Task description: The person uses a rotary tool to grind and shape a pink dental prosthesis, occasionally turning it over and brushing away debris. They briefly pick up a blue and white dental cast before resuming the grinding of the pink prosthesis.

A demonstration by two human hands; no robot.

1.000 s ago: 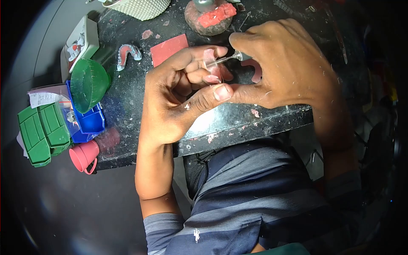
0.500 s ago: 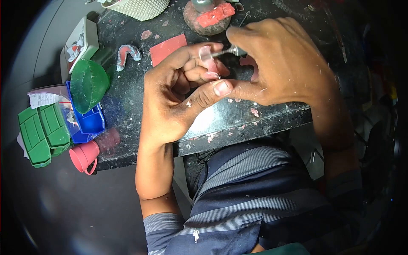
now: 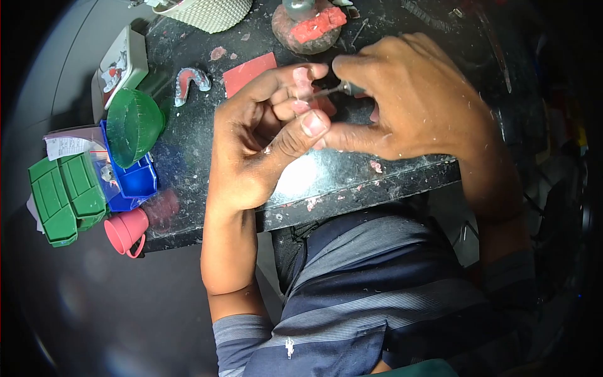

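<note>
My left hand (image 3: pixel 250 129) is closed around a pink dental plate (image 3: pixel 302 76), held up between the fingers and thumb over the dark table. Much of the plate is hidden by the fingers. From the right, my right hand (image 3: pixel 421 100) grips a thin metal-tipped hand tool (image 3: pixel 331 91) with a dark handle. Its tip meets the plate near the left fingers, and the rest of the handle is covered by the hand. The right thumb reaches over beside the left thumb. Behind the left hand lies a flat pink wax sheet (image 3: pixel 251 70).
A dental arch (image 3: pixel 182 94) and pink scraps lie on the black table (image 3: pixel 188 151). At the back are a rounded base (image 3: pixel 286 34) bearing red wax and a woven basket (image 3: pixel 217 16). Leftward stand a green bowl (image 3: pixel 129 135), a blue tray (image 3: pixel 139 182), green trays (image 3: pixel 66 195) and a pink cup (image 3: pixel 124 229).
The tool tip has moved down and slightly left along the plate. Both thumbs have shifted a little left, and the plate is turned slightly in my left hand.
</note>
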